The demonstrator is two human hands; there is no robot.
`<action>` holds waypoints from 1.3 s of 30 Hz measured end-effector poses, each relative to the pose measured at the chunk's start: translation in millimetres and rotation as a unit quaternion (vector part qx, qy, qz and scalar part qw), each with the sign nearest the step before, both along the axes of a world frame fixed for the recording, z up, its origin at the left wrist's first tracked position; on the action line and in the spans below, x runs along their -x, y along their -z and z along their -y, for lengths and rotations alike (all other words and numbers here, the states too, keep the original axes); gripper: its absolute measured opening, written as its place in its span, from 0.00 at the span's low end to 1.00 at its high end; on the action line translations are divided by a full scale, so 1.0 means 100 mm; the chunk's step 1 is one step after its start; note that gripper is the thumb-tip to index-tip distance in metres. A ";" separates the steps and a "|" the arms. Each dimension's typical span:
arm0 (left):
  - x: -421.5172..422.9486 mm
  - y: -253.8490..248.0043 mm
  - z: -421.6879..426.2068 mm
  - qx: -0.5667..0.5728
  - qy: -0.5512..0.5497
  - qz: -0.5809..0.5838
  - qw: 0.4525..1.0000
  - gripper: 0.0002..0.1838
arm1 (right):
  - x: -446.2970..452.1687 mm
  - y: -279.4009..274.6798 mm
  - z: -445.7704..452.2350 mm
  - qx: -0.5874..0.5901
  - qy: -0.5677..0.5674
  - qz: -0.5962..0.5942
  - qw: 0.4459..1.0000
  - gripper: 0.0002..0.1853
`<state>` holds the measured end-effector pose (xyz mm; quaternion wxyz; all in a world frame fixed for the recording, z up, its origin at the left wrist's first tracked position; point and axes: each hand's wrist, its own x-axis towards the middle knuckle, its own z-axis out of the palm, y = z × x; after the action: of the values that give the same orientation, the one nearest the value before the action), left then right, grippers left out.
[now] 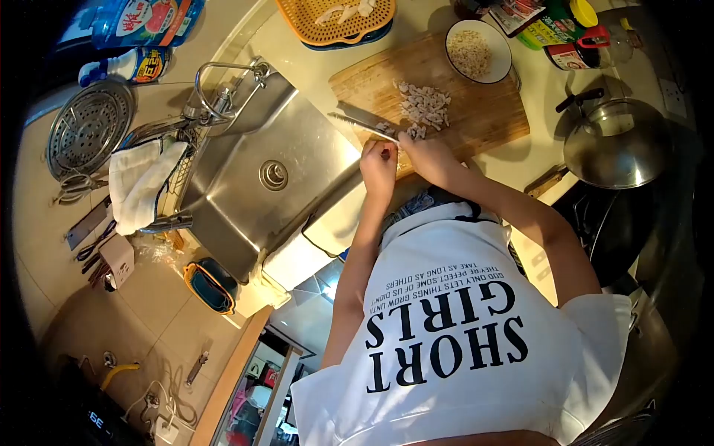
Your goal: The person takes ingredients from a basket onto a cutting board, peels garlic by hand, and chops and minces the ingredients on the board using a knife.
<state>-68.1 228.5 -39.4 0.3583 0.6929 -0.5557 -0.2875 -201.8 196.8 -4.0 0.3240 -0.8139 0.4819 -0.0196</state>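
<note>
My right hand [430, 158] is closed round the handle end of a knife [364, 126], whose blade points left over the near left part of a wooden cutting board [483, 111]. Close beside it, my left hand [378, 169] is curled at the board's edge by the sink; what its fingers hold, if anything, is too small to tell. Chopped pale pieces [424, 106] lie in a pile on the board just beyond the knife, with a few small bits near the blade.
A white bowl [478, 50] of chopped bits stands at the board's far right corner. An orange basket [338, 28] is beyond the board. The steel sink [256, 201] lies left, a lidded pan [617, 143] right. Bottles [149, 22] stand at upper left.
</note>
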 end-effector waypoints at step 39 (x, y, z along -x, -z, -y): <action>0.01 0.06 -0.15 0.120 0.067 0.112 0.984 0.08 | 0.30 -0.04 -0.19 0.062 0.009 0.014 0.998 0.05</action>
<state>-69.2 243.6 -45.2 0.3542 0.6339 -0.6680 -0.1629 -232.0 216.1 -0.2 0.2798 -0.8278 0.4820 -0.0638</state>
